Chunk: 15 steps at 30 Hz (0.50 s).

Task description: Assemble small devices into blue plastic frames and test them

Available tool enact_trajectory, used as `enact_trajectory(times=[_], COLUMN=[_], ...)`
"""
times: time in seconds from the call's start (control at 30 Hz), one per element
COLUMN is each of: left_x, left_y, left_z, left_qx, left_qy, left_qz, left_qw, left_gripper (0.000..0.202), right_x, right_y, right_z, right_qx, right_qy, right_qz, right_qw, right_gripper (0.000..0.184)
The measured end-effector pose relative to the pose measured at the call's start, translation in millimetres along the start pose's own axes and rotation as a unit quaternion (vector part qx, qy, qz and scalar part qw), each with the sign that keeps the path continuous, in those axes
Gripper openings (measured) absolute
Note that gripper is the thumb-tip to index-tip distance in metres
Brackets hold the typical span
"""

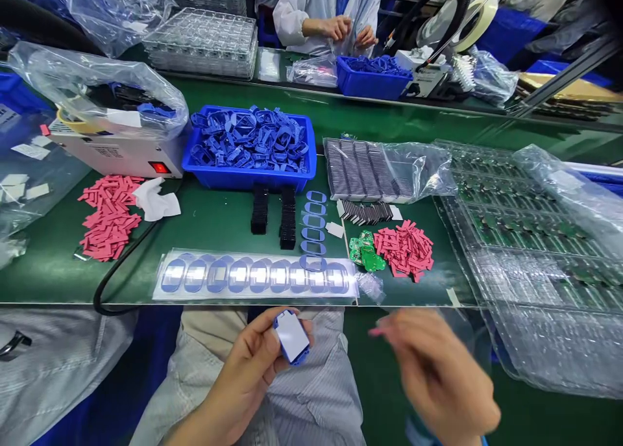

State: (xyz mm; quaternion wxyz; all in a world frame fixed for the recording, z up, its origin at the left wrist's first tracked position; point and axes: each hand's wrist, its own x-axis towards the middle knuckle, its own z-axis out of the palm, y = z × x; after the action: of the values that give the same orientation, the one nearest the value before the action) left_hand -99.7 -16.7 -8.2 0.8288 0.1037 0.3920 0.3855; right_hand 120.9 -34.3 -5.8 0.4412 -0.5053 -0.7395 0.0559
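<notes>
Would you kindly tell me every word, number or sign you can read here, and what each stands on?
No text is legible.
Label on the white box: print too small to read.
Red switch on that box: any marking is too small to read.
White-faced blue piece in the left hand: none visible.

The piece (293, 337) is blue and white, the strip (375, 332) pink.

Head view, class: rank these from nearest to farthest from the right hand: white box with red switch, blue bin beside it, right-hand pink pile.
1. Right-hand pink pile: on the bench, beyond the right hand.
2. Blue bin: farther back, left of centre.
3. White box: left of the bin.
</notes>
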Motion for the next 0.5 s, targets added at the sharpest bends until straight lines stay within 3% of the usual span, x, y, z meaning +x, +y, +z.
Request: enact_trajectory(times=[0.07, 0.13, 0.3, 0.5], left_x=[0, -1, -1, -3], left_y=[-1, -1, 1, 1], left_z=[2.1, 3.8, 3.0, 0.4], left_qx=[0.0, 0.001, -0.016, -0.029], left_qy=[-0.011, -0.019, -0.048, -0.039], left_qz=[0.001, 0.007, 0.011, 0.004], left_qw=[1.0, 1.0, 0.999, 0.999], left_gripper=[0.029, 0.03, 0.03, 0.03], right_x=[8, 14, 19, 18], right_y=[-21, -31, -30, -32], right_z=[8, 15, 19, 18], right_qx=[0.062, 0.079, 0.08, 0.08], right_qy=[-0.076, -0.118, -0.15, -0.153], right_qz=[-0.049, -0.055, -0.037, -0.043], right_qw=[0.994, 0.988, 0.985, 0.984], right_gripper=[0.025, 0.026, 0.029, 0.031])
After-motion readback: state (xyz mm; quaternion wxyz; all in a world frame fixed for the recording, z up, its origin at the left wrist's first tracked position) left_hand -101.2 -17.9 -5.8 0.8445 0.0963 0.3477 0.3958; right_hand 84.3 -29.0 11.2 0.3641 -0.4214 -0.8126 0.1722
